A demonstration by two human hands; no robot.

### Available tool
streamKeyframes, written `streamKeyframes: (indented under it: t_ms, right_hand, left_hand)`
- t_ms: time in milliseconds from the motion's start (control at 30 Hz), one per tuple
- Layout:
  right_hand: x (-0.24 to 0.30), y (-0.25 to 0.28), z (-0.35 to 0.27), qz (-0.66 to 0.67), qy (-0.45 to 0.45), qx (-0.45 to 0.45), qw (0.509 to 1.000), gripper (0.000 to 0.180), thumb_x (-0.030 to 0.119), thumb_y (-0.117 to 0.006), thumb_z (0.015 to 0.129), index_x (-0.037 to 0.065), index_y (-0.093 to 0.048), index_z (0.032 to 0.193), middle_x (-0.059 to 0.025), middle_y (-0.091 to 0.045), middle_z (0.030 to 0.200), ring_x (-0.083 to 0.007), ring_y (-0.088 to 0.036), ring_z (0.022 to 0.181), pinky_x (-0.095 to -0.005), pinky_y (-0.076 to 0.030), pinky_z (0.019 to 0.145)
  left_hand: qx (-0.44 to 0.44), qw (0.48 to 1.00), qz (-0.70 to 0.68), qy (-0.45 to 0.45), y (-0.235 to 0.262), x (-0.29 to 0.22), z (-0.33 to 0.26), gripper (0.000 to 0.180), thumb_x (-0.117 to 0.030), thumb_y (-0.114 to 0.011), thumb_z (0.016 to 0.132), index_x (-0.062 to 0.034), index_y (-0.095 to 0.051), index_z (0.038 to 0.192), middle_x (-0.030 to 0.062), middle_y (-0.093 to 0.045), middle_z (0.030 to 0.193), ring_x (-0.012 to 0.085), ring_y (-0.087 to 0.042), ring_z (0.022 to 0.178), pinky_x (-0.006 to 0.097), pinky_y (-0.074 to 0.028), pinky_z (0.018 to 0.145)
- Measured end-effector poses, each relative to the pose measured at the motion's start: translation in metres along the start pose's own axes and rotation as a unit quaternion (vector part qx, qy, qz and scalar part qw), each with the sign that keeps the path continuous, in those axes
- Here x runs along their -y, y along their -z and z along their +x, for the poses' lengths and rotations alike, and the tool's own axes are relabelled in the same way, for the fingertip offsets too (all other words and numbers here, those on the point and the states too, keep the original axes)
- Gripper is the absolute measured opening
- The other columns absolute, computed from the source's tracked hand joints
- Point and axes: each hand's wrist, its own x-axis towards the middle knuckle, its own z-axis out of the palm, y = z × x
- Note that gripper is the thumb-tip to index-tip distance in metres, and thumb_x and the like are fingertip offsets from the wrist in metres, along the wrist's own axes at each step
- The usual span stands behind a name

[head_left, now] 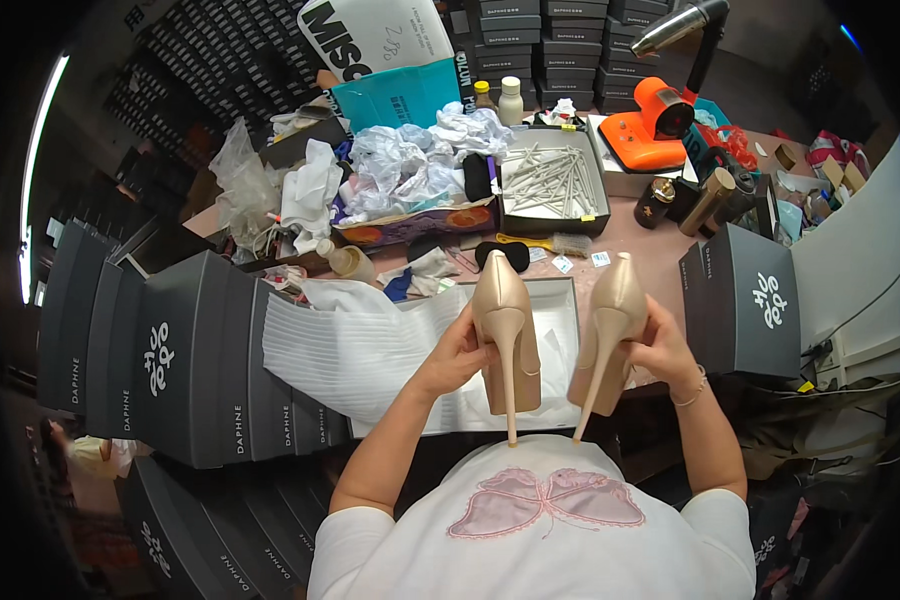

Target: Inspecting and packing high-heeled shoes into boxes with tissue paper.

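Observation:
I hold a pair of beige stiletto shoes side by side, soles up and heels pointing toward my chest. My left hand [460, 352] grips the left shoe [505, 320] at its side. My right hand [660, 345] grips the right shoe [610, 325] the same way. Both shoes hover over an open shoe box [560, 300] lined with white tissue paper [355, 345] that spills out to the left.
Stacks of dark grey shoe boxes [185, 360] stand at my left, and one dark box [745, 300] at my right. Behind are a box of crumpled paper [410, 170], a tray of white sticks [552, 182], bottles [510, 100], an orange device [655, 125] and a lamp [685, 25].

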Motion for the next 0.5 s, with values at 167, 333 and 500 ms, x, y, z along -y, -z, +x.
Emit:
streamKeyframes:
  t_ms: [167,333,500]
  right_hand:
    - [-0.015,-0.053,0.022,0.081,-0.017,0.050,0.995,0.051,-0.002,-0.063,0.075,0.001,-0.047,0.124,-0.0021,-0.058,0.109,-0.0078,-0.055,0.101,-0.0251,-0.046,0.088]
    - [-0.025,-0.067,0.028,0.125,-0.036,0.044,0.991,0.050,0.000,-0.062,0.077,0.001,-0.047,0.125,-0.0033,-0.060,0.109,-0.0080,-0.056,0.099,-0.0245,-0.046,0.086]
    - [-0.038,-0.064,0.031,0.143,-0.060,0.045,0.987,0.050,0.005,-0.064,0.080,0.000,-0.046,0.127,-0.0037,-0.060,0.110,-0.0094,-0.057,0.100,-0.0258,-0.047,0.088]
  left_hand:
    - [-0.005,1.000,0.016,0.000,-0.008,-0.006,-0.012,0.074,-0.007,-0.064,0.087,-0.0081,-0.022,0.147,0.0045,-0.047,0.130,0.0135,-0.046,0.120,0.029,-0.039,0.100]
    - [-0.034,0.999,0.009,0.011,-0.005,-0.002,-0.024,0.072,-0.009,-0.064,0.087,-0.0056,-0.023,0.146,0.0046,-0.048,0.129,0.0130,-0.047,0.118,0.029,-0.040,0.099]
    - [-0.044,0.999,0.006,0.018,-0.001,0.010,-0.022,0.067,-0.015,-0.065,0.089,-0.0055,-0.028,0.144,0.0048,-0.050,0.127,0.0137,-0.049,0.117,0.029,-0.040,0.100]
